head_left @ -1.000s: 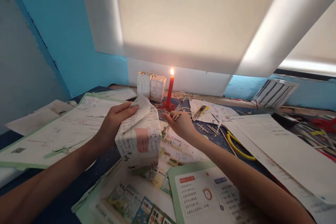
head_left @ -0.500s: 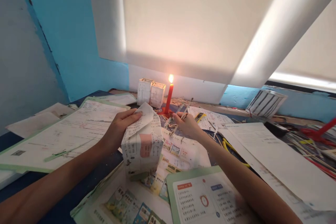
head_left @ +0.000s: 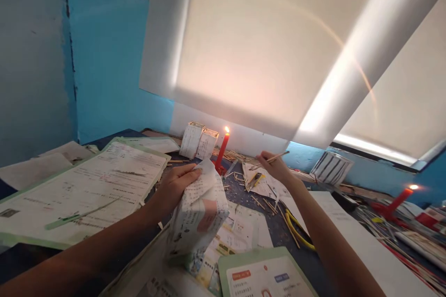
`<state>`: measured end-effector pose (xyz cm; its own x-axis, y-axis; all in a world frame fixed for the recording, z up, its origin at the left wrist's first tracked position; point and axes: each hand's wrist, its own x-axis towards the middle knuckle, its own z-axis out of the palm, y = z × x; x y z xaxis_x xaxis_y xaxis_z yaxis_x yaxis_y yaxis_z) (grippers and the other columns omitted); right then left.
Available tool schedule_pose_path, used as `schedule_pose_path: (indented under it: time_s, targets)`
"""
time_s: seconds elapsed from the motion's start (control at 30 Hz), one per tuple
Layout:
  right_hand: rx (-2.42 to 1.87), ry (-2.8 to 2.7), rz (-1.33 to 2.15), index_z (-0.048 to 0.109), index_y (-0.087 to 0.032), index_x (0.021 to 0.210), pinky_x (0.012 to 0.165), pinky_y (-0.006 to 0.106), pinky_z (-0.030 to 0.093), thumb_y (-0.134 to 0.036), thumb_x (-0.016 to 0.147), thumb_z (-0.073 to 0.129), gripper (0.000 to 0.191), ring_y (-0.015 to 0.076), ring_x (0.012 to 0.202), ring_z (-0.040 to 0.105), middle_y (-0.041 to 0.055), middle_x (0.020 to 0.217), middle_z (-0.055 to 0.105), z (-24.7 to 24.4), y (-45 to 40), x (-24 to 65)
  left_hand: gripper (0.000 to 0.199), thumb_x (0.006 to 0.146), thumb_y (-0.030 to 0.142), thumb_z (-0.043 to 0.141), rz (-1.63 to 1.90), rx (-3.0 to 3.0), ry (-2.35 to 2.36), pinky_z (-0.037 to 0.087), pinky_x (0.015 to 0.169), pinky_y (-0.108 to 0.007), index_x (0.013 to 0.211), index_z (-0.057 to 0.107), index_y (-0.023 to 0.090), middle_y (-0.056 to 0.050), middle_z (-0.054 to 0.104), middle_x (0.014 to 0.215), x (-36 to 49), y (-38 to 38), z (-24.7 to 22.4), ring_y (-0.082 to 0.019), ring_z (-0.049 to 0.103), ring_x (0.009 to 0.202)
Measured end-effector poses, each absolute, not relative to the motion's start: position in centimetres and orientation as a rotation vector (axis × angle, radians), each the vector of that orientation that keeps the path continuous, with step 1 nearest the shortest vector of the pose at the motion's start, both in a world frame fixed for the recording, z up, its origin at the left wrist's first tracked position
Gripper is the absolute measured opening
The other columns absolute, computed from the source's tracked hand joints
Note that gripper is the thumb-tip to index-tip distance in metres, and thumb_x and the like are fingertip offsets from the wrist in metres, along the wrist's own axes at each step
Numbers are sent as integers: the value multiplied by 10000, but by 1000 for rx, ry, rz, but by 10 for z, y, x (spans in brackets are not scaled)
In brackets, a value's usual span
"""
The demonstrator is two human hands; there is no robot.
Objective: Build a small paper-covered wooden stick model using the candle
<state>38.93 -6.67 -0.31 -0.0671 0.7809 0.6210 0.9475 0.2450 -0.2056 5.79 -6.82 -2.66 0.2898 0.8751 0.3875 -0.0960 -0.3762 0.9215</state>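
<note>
My left hand [head_left: 177, 188] is closed on the upper edge of a box-shaped piece covered in printed paper [head_left: 202, 216], its paper flap folded up under the thumb. The piece stands tilted over the printed sheets on the desk. Off to the right, my right hand [head_left: 275, 166] pinches a thin wooden stick [head_left: 280, 155], held nearly level above a printed sheet. Between the two hands, farther back, a lit red candle [head_left: 222, 148] rises from a red base. Beneath my right hand lies a yellow utility knife [head_left: 256, 181].
Two paper-covered boxes [head_left: 198, 141] stand behind the candle, against the wall. A striped box [head_left: 331, 167] and a second lit red candle [head_left: 399, 200] are at the right. Yellow-handled pliers [head_left: 296, 229], loose sticks and papers litter the desk. A green-edged sheet [head_left: 114, 181] lies left.
My right hand has moved right, away from the candle, carrying the stick. The paper-covered piece stays in my left hand. The view has turned right, bringing the second candle's flame into sight.
</note>
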Motion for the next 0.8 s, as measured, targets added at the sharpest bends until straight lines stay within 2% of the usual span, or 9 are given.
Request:
schedule_pose_path:
  time_s: [0.2,0.37,0.47,0.6,0.8]
  targets:
    - [-1513,-1696,-553,276,-243,573,488,271,199,-448,874,360,373,120,445,300,-58,445,261,36,-33,373,280,729,439,580,1132,1605,687,351,563,-258,630,562,178,16,524,604,58,-68,-28,-155,466,593]
    - [-1424,-1647,-652,303,-239,607,527,272,240,-459,898,333,366,132,488,356,-29,496,359,55,-2,344,291,735,446,556,1116,1615,698,326,545,-259,629,548,175,25,484,585,57,-70,-27,-147,433,582]
    - [-1405,-1653,-678,320,-237,622,538,268,252,-459,900,334,356,139,504,380,-18,518,392,59,15,331,297,731,452,549,1122,1619,711,308,520,-256,621,541,176,31,453,562,57,-71,-27,-143,409,561]
    - [-1414,-1635,-693,313,-238,622,527,267,230,-444,907,334,352,135,474,342,-31,493,359,57,30,325,293,719,447,540,1153,1631,733,308,524,-260,598,527,181,30,445,558,57,-73,-25,-144,399,556]
    - [-1406,-1638,-716,330,-234,617,537,258,255,-436,926,314,369,130,498,366,-20,527,414,51,32,324,288,730,421,535,1293,1656,802,315,544,-262,565,511,187,12,507,590,52,-77,-20,-159,441,582]
